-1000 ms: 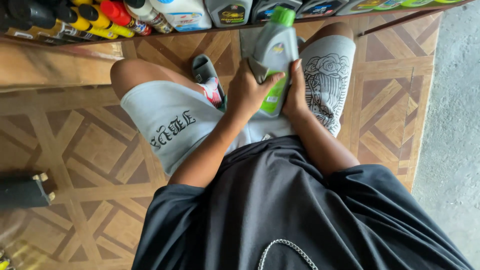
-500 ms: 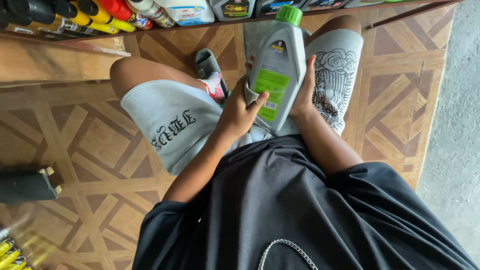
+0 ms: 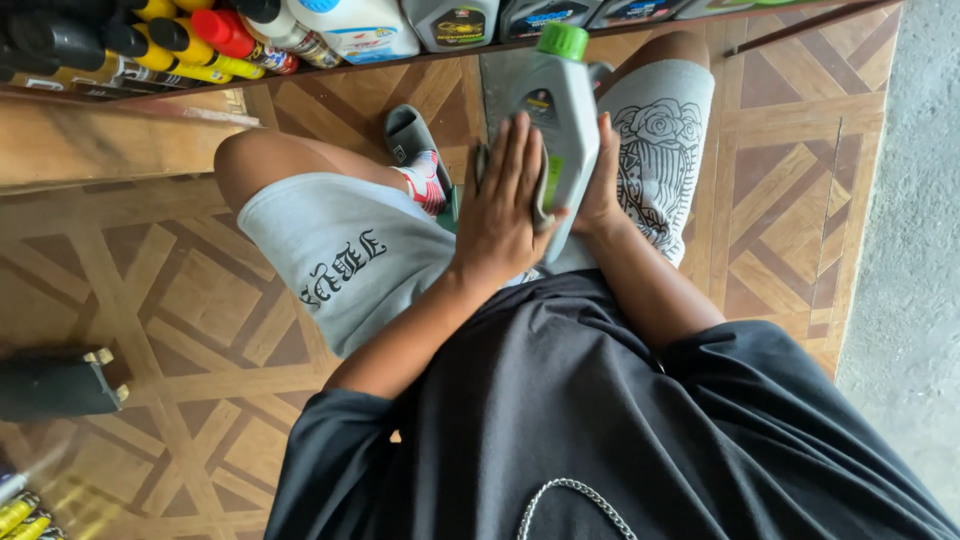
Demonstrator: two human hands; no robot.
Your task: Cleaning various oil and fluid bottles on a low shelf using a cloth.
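Upper center: left hand (image 3: 505, 205) fingers flat, spread against grey bottle (image 3: 562, 120); right hand (image 3: 600, 185) curled, gripping its side.

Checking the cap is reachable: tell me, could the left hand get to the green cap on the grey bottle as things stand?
Probably yes. The left hand lies flat on the grey bottle, and the green cap just above it looks uncovered.
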